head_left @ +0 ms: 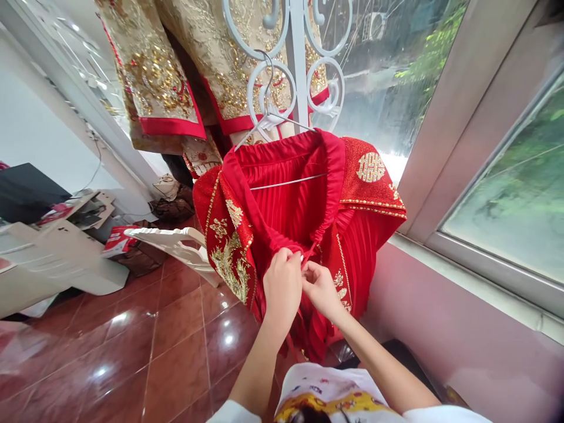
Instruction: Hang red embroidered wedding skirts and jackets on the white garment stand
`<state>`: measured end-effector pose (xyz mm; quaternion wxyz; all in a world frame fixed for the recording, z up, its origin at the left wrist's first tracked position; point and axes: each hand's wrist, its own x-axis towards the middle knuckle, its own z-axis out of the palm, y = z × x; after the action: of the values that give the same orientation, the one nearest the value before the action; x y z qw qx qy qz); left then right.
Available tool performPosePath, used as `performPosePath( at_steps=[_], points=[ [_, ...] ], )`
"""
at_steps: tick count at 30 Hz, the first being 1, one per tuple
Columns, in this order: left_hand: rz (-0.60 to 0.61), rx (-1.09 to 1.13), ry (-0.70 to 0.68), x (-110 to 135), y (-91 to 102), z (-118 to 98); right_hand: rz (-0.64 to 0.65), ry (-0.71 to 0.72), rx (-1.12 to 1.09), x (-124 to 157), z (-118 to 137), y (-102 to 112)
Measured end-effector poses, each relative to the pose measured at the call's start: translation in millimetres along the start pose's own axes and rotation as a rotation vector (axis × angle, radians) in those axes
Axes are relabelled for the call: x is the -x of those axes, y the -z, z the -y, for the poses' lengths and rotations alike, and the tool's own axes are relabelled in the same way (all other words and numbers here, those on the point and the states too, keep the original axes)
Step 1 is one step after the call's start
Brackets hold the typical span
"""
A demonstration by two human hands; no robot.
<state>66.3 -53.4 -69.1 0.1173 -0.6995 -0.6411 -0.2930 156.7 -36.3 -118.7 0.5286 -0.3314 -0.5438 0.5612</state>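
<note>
A red pleated skirt (282, 211) with gold embroidered panels hangs from a wire hanger (267, 88), its gathered waistband spread in a loop. My left hand (282, 285) pinches the front of the waistband, fingers bent and closed on the red cloth. Right beside it, my right hand (321, 288) is closed with thumb and fingertips together at the same spot. A thin red tie (312, 251) runs from the waistband down to the fingertips. What exactly lies between the fingertips is mostly hidden by the hands.
White scrolled ironwork (298, 53) carries the hanger before a window (352, 88). Cream and gold garments (163, 76) with red hems hang behind. A white carved chair (176, 244) stands left of the skirt, beyond it a cluttered desk (57, 247). A window ledge (476, 282) lies right.
</note>
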Motion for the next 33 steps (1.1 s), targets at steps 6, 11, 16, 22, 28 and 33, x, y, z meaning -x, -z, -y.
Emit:
performPosePath(
  at_steps=[6, 11, 16, 22, 28, 33],
  points=[
    [-0.419, 0.185, 0.214, 11.3, -29.3, 12.4, 0.024, 0.018, 0.036, 0.2, -4.6, -0.1],
    [-0.418, 0.244, 0.255, 17.0, -35.9, 19.1, 0.032, 0.048, 0.077, -0.4, -2.6, -4.2],
    [-0.257, 0.083, 0.265, 22.0, -26.5, 19.5, 0.044, 0.072, 0.093, -0.4, 0.6, -5.0],
    [-0.262, 0.261, 0.218, 32.8, -32.4, 22.4, 0.048, 0.094, 0.128, 2.3, 0.8, -4.6],
    [-0.367, 0.713, 0.351, 27.8, -43.7, 19.7, 0.086, 0.061, 0.123, 3.1, 1.6, -3.7],
    [-0.47, 0.906, 0.431, 19.5, -49.5, 12.6, 0.08, 0.053, 0.137, 1.2, 0.0, -1.5]
  ],
)
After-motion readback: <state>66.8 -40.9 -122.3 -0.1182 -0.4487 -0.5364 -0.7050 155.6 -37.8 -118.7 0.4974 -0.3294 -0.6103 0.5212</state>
